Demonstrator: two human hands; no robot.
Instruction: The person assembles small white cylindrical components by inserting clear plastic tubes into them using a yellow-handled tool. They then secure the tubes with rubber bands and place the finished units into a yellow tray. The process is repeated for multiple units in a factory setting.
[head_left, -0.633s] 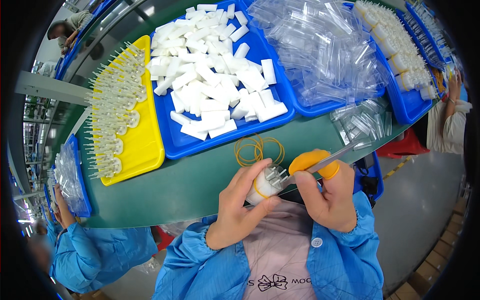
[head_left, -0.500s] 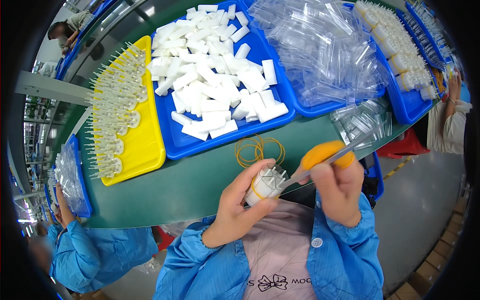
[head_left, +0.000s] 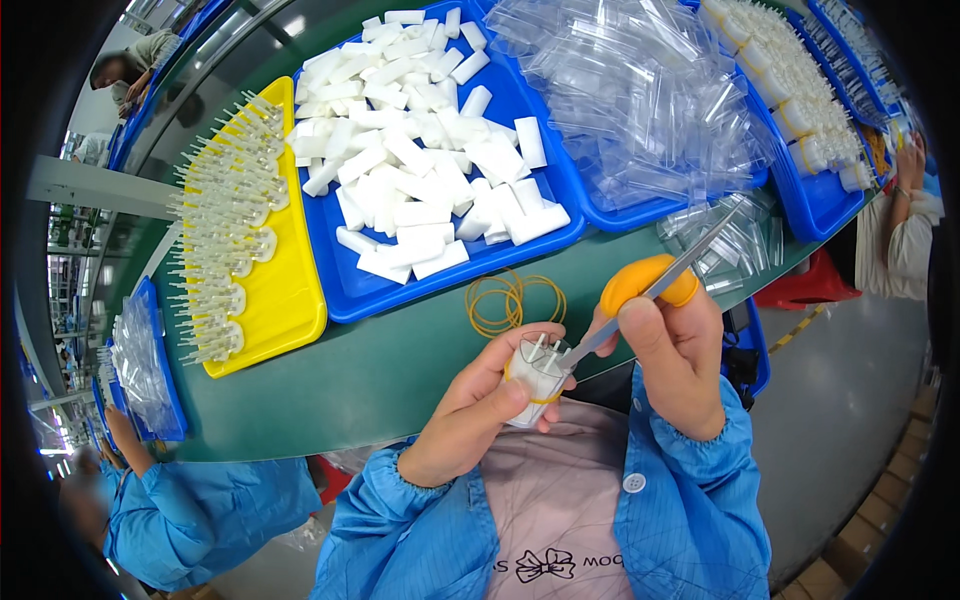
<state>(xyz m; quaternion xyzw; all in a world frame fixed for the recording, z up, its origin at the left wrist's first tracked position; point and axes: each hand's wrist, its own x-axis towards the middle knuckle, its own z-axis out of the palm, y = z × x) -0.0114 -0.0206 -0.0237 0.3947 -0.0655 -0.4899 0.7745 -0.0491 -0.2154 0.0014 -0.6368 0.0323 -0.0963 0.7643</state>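
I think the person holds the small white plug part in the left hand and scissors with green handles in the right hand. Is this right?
Not quite: the head view shows the scissors in the right hand have orange handles, not green. The left hand does hold the small white plug part.

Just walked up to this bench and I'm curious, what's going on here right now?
A person in a blue coat is working at a green table. The left hand grips a small bundle of white pronged parts with a yellow rubber band around it. The right hand holds orange-handled scissors, tips at the bundle's prongs. Loose rubber bands lie on the table, with a blue tray of white pieces and a yellow tray behind.
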